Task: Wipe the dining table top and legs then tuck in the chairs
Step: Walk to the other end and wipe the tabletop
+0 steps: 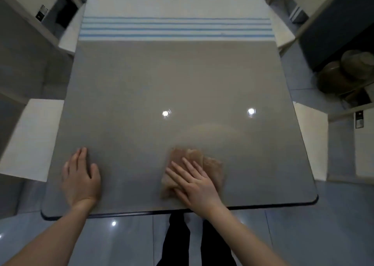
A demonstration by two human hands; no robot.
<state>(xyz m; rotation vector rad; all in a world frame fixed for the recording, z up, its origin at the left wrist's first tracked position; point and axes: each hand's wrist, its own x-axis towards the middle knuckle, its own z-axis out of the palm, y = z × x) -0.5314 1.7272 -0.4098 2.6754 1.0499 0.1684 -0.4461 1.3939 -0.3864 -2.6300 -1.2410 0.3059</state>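
Observation:
A glossy grey dining table top (172, 83) fills the middle of the head view; its near edge with rounded corners runs just in front of me. A tan folded cloth (212, 164) lies on the near part of the top. My right hand (194, 182) presses flat on the cloth with fingers spread. My left hand (81, 176) rests flat on the bare table near the left corner, holding nothing. White chair seats stand at the table's sides: near left chair (30, 140), near right chair (311, 142), far left chair (70, 37), far right chair (283, 32).
A white cloth with blue stripes (176, 27) covers the far end of the table. Brownish round objects (344, 73) sit on the floor at the right beside a dark cabinet. The shiny tiled floor (303, 235) and my dark trouser legs (178, 243) show below the table edge.

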